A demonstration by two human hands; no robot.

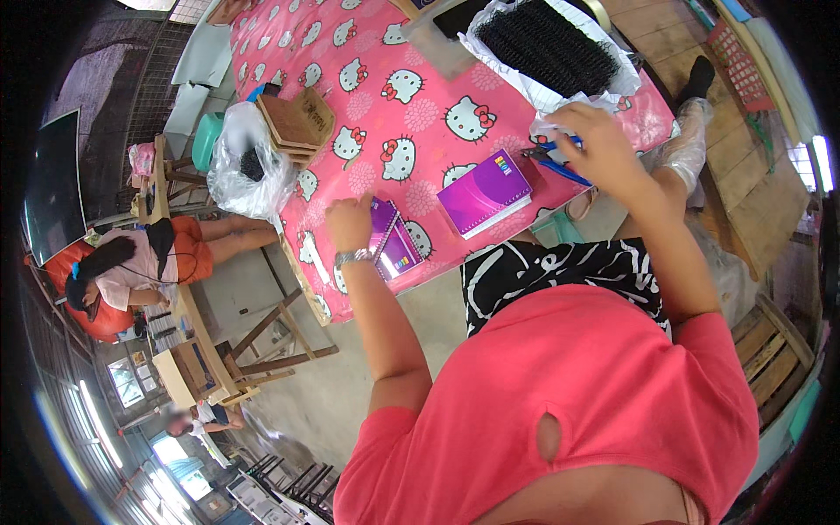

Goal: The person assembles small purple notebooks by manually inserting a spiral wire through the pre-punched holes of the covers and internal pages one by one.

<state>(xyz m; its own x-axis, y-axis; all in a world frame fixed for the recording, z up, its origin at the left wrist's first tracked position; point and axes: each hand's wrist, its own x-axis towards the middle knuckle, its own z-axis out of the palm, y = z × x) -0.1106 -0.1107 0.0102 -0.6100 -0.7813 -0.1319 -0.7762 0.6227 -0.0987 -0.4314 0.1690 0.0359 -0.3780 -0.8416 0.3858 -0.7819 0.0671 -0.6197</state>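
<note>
My left hand (pixel 350 223), with a metal bracelet at the wrist, rests on a small purple box (pixel 395 245) near the front edge of the pink cartoon-cat table cover (pixel 420 131). My right hand (pixel 595 144) is closed around blue-handled scissors (pixel 560 162) and the edge of a white plastic bag (pixel 542 96). That bag lies open on the table and holds a dark curly hair bundle (pixel 542 44). A second purple box (pixel 486 192) lies flat between my two hands.
A stack of brown cardboard pieces (pixel 293 122) and a clear bag with dark hair (pixel 245 162) sit at the table's left end. A person in orange shorts (pixel 149 258) sits on a wooden bench at left. Wooden planks (pixel 752 175) lie at right.
</note>
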